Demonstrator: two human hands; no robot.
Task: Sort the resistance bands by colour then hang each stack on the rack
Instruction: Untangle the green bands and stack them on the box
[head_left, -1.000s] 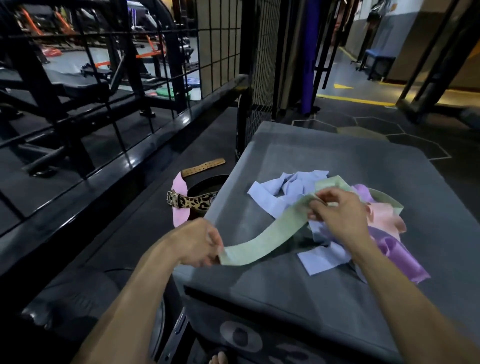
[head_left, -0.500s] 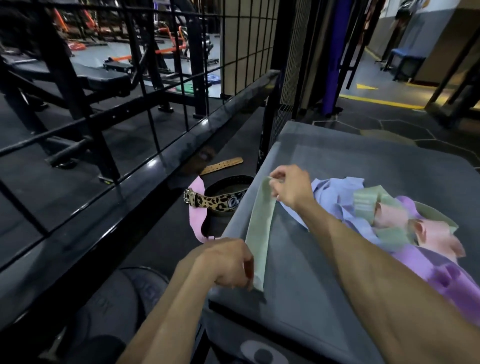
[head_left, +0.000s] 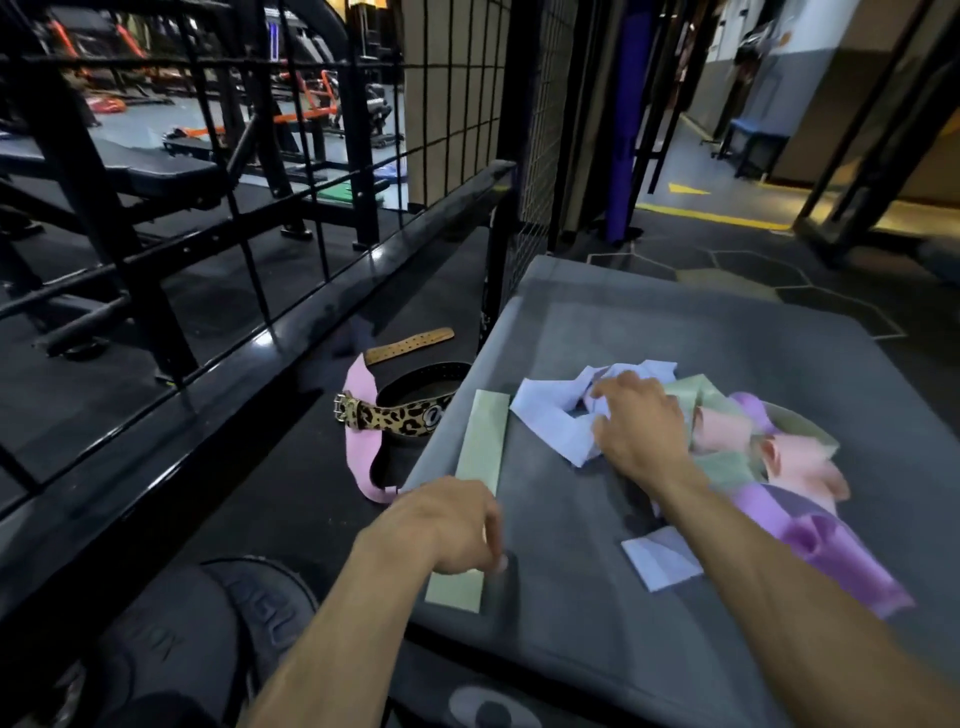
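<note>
A pale green band (head_left: 480, 457) lies flat and straight along the left edge of the grey padded box (head_left: 701, 332). My left hand (head_left: 447, 525) hovers over its near end, fingertips pointing down and touching it, holding nothing. My right hand (head_left: 639, 426) reaches into the tangled pile, fingers and thumb curled round the crumpled blue band (head_left: 550, 415). Pink bands (head_left: 795, 457), more green bands (head_left: 727, 467) and a purple band (head_left: 831, 551) lie heaped to the right. A separate blue end (head_left: 660, 561) pokes out near my forearm.
On the floor left of the box lie a leopard-print lifting belt (head_left: 400, 415), a pink band (head_left: 358, 441) and a tan belt (head_left: 410, 345). A black rail and wire-grid fence (head_left: 291, 322) run along the left. A weight plate (head_left: 249, 613) sits near my feet.
The green band, held stretched between both hands, now lies flat on the box's left edge. My right hand let it go and moved right onto the blue band in the pile.
</note>
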